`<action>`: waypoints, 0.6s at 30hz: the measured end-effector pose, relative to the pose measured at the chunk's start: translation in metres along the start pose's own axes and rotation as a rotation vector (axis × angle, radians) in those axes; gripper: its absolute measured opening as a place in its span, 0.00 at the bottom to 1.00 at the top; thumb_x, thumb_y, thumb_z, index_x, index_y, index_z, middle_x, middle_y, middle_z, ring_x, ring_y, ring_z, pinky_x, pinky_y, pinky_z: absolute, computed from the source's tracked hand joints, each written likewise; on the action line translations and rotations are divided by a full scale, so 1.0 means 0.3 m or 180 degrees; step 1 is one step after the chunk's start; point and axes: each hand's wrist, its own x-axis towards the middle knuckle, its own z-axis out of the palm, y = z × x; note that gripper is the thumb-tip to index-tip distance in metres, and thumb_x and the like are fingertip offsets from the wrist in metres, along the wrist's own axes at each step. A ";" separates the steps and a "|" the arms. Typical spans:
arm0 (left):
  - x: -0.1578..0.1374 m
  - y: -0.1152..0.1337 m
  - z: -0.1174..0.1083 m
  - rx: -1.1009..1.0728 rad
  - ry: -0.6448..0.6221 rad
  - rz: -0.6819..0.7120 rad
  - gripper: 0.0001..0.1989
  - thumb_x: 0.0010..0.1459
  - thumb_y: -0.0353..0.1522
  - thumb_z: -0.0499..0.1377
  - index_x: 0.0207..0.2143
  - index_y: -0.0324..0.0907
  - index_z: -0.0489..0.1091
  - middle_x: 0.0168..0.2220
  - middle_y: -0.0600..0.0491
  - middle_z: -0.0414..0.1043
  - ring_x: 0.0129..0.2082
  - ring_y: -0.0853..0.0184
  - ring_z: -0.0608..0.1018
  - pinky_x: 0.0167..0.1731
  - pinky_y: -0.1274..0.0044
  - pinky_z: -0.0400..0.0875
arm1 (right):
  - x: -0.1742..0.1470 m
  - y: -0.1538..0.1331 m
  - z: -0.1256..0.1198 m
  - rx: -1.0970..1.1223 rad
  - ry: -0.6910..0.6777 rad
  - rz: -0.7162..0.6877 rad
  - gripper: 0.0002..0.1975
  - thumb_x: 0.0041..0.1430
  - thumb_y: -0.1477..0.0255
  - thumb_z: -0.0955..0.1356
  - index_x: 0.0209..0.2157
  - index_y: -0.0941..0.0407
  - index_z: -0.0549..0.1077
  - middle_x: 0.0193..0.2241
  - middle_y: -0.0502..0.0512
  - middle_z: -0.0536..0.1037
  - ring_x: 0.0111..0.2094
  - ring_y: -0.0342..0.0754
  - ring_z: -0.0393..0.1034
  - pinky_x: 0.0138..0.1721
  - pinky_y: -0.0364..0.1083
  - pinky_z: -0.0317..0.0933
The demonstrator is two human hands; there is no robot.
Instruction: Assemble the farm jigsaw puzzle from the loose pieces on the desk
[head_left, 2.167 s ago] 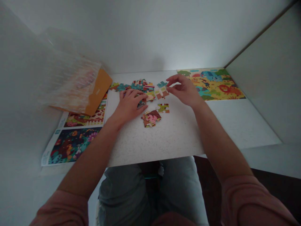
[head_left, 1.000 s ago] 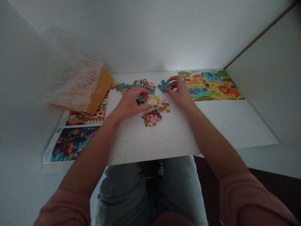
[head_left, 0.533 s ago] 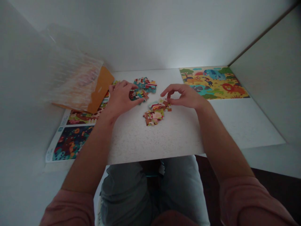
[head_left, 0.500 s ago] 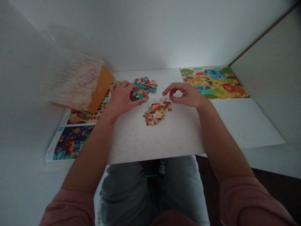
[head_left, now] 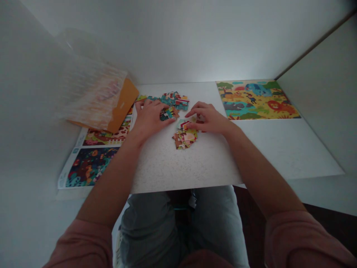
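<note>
My left hand lies palm down with its fingers spread at the left side of a heap of jigsaw puzzle pieces, mostly teal, red and brown. Its thumb points right, and some teal pieces show between thumb and forefinger. My right hand reaches over a smaller, nearer pile of puzzle pieces in yellow, pink and brown. Thumb and forefinger are apart, the thumb tip at a red and white piece. The right hand covers part of this pile.
A yellow jungle-animal picture lies at the back right of the white table. At left, a clear plastic bag leans with an orange card over printed picture sheets. A wall stands behind the table.
My right hand has moved left and down onto the nearer pile, its thumb and forefinger parting. My left hand stays by the far heap. The view has shifted slightly.
</note>
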 end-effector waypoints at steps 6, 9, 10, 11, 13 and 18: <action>0.001 0.018 -0.016 -0.0053 0.0245 -0.0095 0.17 0.81 0.48 0.73 0.64 0.52 0.89 0.66 0.44 0.92 0.75 0.41 0.84 0.81 0.45 0.62 | -0.005 0.005 0.000 -0.0050 -0.0170 -0.0072 0.15 0.71 0.51 0.83 0.50 0.44 0.91 0.60 0.64 0.88 0.62 0.73 0.84 0.78 0.80 0.63; 0.001 0.012 -0.025 -0.0357 0.0336 -0.0025 0.20 0.77 0.49 0.76 0.63 0.51 0.89 0.65 0.43 0.93 0.71 0.41 0.87 0.79 0.46 0.66 | -0.008 0.025 -0.002 0.0025 0.0111 0.0038 0.19 0.72 0.50 0.82 0.56 0.44 0.89 0.62 0.62 0.89 0.56 0.69 0.84 0.77 0.77 0.64; 0.001 0.009 -0.027 -0.0579 0.0256 0.0085 0.21 0.75 0.49 0.77 0.63 0.52 0.89 0.64 0.44 0.94 0.68 0.42 0.89 0.77 0.48 0.70 | -0.008 0.030 -0.001 0.0065 0.0236 0.0090 0.21 0.72 0.49 0.82 0.58 0.44 0.89 0.62 0.61 0.90 0.55 0.68 0.84 0.76 0.75 0.66; 0.001 0.006 -0.028 -0.0826 0.0133 0.0227 0.23 0.72 0.49 0.79 0.64 0.54 0.89 0.64 0.46 0.94 0.66 0.43 0.90 0.75 0.50 0.74 | -0.007 0.034 0.000 0.0116 0.0364 0.0136 0.23 0.72 0.47 0.83 0.59 0.43 0.89 0.62 0.60 0.90 0.54 0.67 0.84 0.75 0.74 0.67; 0.002 0.003 -0.025 -0.1222 -0.0083 0.0479 0.27 0.69 0.50 0.80 0.67 0.57 0.88 0.66 0.48 0.94 0.64 0.47 0.91 0.71 0.54 0.78 | -0.005 0.039 0.004 0.0247 0.0586 0.0185 0.27 0.73 0.39 0.81 0.60 0.42 0.90 0.59 0.60 0.91 0.54 0.67 0.84 0.74 0.71 0.70; 0.018 -0.013 -0.012 -0.0864 0.0174 0.0120 0.19 0.81 0.48 0.69 0.64 0.53 0.90 0.59 0.46 0.94 0.62 0.47 0.90 0.76 0.48 0.72 | 0.004 0.038 0.002 0.0475 0.0790 0.0206 0.39 0.80 0.24 0.67 0.57 0.42 0.90 0.56 0.60 0.91 0.60 0.69 0.83 0.74 0.70 0.71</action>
